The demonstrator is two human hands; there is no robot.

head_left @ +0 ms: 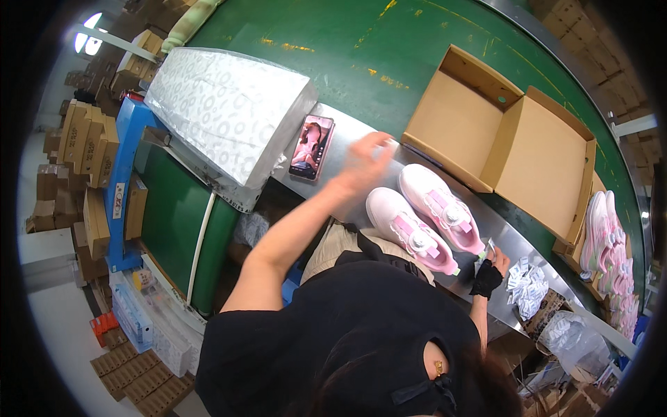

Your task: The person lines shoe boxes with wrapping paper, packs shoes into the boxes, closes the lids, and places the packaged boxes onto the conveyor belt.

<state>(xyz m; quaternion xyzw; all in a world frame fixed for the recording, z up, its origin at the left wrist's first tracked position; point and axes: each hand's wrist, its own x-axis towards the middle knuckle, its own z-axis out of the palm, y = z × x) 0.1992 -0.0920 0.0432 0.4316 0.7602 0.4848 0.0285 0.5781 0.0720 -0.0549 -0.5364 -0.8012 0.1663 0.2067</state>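
A pair of white-and-pink sneakers [397,219] lies side by side on the metal worktop in front of me, toes pointing away. My left hand [368,165] is over the worktop beyond the shoes' toes, between a phone and an open carton; motion smears its fingers. My right hand [497,263], in a black fingerless glove, is to the right of the shoe heels. Its fingers pinch a small white packet [490,245]. Just right of it sits a heap of similar small white packets [528,286]. The brown shoebox [545,163] stands open, lid folded back, behind the shoes.
A phone [311,147] with a lit screen lies by a stack of patterned white tissue paper [229,111] in clear plastic. More pink-and-white shoes [603,233] line the far right. A green conveyor belt [347,48] runs behind the worktop. Cartons [90,146] are piled at left.
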